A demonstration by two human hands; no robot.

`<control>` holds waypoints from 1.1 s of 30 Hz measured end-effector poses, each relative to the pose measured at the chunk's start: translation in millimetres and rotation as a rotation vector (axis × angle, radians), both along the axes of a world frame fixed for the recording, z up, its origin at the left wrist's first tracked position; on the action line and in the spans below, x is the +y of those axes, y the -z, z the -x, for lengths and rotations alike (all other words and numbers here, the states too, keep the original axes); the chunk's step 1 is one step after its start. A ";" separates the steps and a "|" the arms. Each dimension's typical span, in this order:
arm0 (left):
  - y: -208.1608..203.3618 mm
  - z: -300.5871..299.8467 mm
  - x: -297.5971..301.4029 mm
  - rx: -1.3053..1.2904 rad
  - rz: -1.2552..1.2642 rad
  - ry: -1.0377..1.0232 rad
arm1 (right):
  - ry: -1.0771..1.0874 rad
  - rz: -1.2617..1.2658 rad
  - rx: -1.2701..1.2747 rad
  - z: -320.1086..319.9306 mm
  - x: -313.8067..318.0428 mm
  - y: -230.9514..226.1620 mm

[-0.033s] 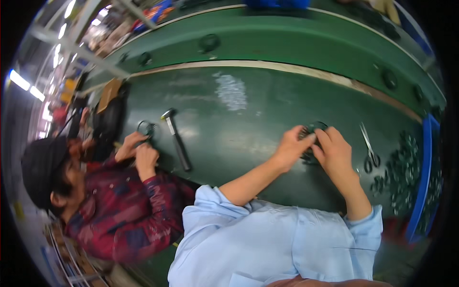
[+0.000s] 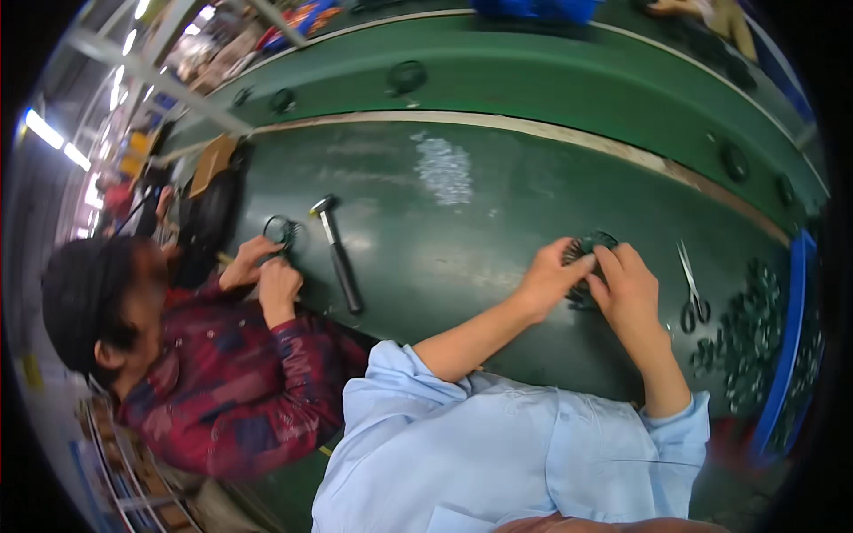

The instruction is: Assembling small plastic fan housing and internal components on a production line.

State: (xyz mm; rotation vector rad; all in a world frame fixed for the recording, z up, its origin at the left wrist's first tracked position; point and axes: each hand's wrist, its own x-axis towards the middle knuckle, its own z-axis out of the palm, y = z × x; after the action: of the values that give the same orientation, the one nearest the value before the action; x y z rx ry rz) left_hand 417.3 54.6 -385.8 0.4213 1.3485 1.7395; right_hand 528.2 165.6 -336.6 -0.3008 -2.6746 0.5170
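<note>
Between my two hands, over the right half of the green table, is a round dark green part with a ribbed edge (image 2: 597, 240). My left hand (image 2: 553, 275) grips its left side with bent fingers. My right hand (image 2: 625, 282) pinches it from the right, thumb and fingertips close to the left thumb. The fingers cover much of the part, and its exact kind cannot be made out. To the right of my right hand lie scissors (image 2: 693, 298), their blades pointing away from me.
A co-worker in a checked shirt (image 2: 240, 382) handles a similar dark ring (image 2: 283, 231) at left. Between us lies a hammer (image 2: 339, 262). Small pale pieces (image 2: 442, 169) lie farther back. Many small green parts (image 2: 751, 342) are heaped beside a blue bin (image 2: 786, 346). Dark rings (image 2: 407, 78) sit on the green strip behind.
The whole view has shifted slightly, so the table's contents appear a little farther right. Both my hands still hold the round green part, its ribbed edge now showing more clearly.
</note>
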 end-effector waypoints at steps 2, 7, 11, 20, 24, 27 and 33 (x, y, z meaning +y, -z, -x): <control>2.8 3.8 -3.7 -0.030 -0.079 0.003 | -0.036 -0.005 0.008 1.2 -4.6 -3.3; -1.3 8.2 -9.1 0.096 -0.042 -0.006 | -0.079 -0.021 0.004 9.8 -4.0 -7.4; 1.7 6.9 -8.0 0.110 -0.098 -0.008 | -0.062 -0.033 -0.003 11.2 -9.3 -11.4; 0.5 5.1 -9.2 0.259 -0.052 -0.082 | -0.055 -0.038 -0.010 17.8 -10.6 -6.6; -7.0 13.0 -12.6 0.313 -0.051 -0.101 | -0.050 -0.065 0.150 17.2 -4.7 -15.3; -5.9 13.7 -14.4 0.301 -0.068 -0.106 | -0.060 0.014 0.181 15.1 8.4 -16.8; -6.0 9.7 -16.3 0.403 0.006 -0.020 | -0.001 0.886 -0.140 11.5 21.8 7.1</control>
State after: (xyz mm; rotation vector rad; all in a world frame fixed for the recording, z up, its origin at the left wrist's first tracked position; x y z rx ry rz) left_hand 407.5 38.3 -379.8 0.7889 1.6407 1.7251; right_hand 516.7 187.4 -343.7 -0.5848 -2.3979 1.7134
